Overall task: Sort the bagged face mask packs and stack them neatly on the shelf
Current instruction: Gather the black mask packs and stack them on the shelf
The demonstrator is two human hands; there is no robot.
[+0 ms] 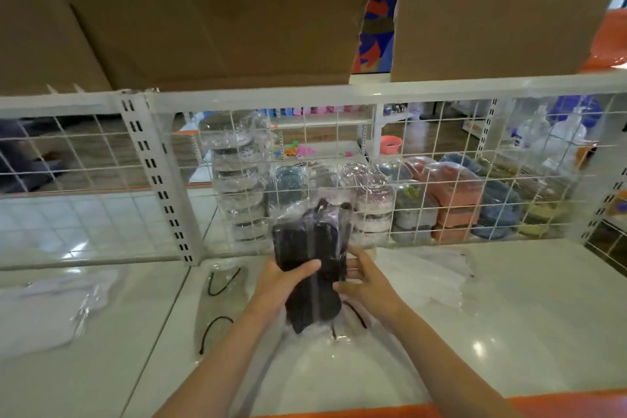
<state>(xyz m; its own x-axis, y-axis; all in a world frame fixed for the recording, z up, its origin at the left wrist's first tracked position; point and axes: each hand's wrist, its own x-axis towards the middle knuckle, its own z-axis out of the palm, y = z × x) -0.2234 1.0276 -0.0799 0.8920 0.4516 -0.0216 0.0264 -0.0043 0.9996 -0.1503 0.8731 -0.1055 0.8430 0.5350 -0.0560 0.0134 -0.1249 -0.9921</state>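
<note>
Two bare hands close on a clear-bagged pack of black face masks (310, 265), held upright just above a white shelf (509, 332). The left hand (283, 283) grips the pack's near side, thumb curled across its front; the right hand (364, 278) presses against the opposite flank, fingers mostly straight and spread along the plastic — steadying, it seems, rather than clamping.

The pack looks light and soft — a stack of cloth-like masks in loose, glossy film that appears slippery and prone to sagging. The firm dark block at mid-height looks the best place to hold it; the slack film above and below would likely slide or crumple.

Directly beneath the hands lies more crinkled clear plastic (315, 360), its contents hard to make out. Left of the hands, black ear loops (222, 282) show inside another transparent bag, and farther left rests a pale white bag (44, 309). Right of the hands, more clear film (434, 275) is spread on the glossy surface.

Just beyond the hands rises a white wire grid (424, 180); behind it stand stacked packs in clear bags (244, 180) and orange, blue and grey piles (454, 200). Above, cardboard boxes (220, 10) sit on the upper shelf. Through the mesh, a tiled floor and distant shop shelving are visible.
</note>
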